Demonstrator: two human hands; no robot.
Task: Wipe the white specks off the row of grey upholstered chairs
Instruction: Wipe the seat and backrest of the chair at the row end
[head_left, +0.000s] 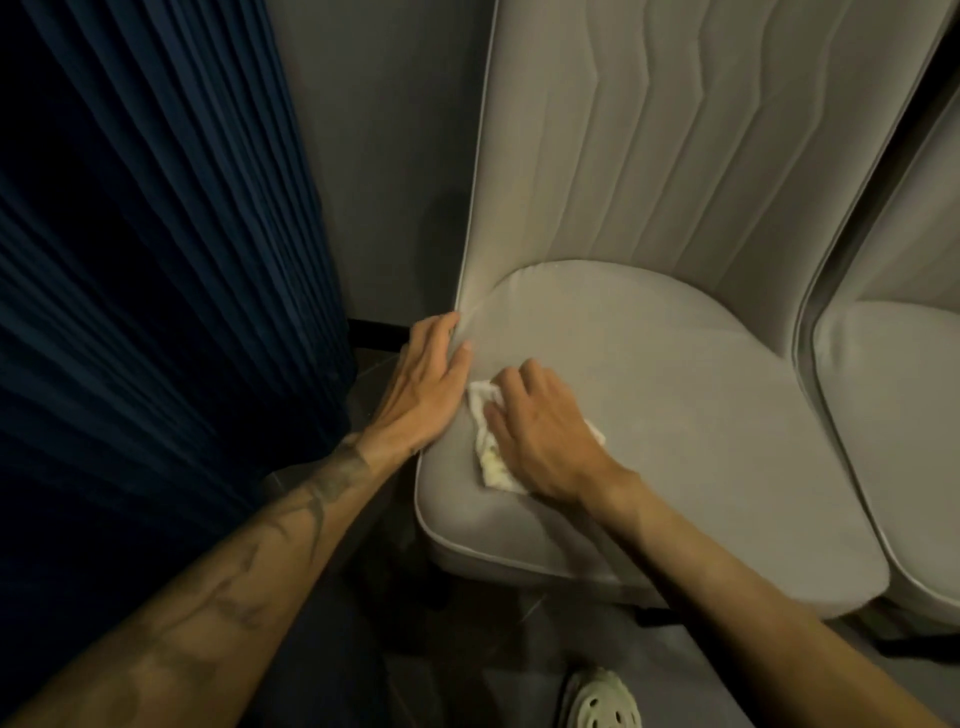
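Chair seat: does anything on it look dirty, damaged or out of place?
Only the white cloth under the right hand: its near end carries yellowish stains. The grey chair seat looks whole, with no tear or spill.

Seat of the near grey chair (675, 415): padded, rounded, piped along the rim; carries a cloth and two hands by its left edge.
White cloth (491, 462): crumpled, on the seat close to the left edge, yellowish stains on its front end.
Right hand (540, 441): on top of the cloth, fingers bent, pressing it onto the seat.
Left hand (423, 389): flat, fingers straight, over the left edge, fingertips at the back-left corner, just beside the cloth.
Neighbouring seat (904, 415): just beside the right edge, narrow gap between.
Floor (519, 649): dark, under both chairs; bears a pale perforated shoe (602, 701) in front of the near seat's front edge.
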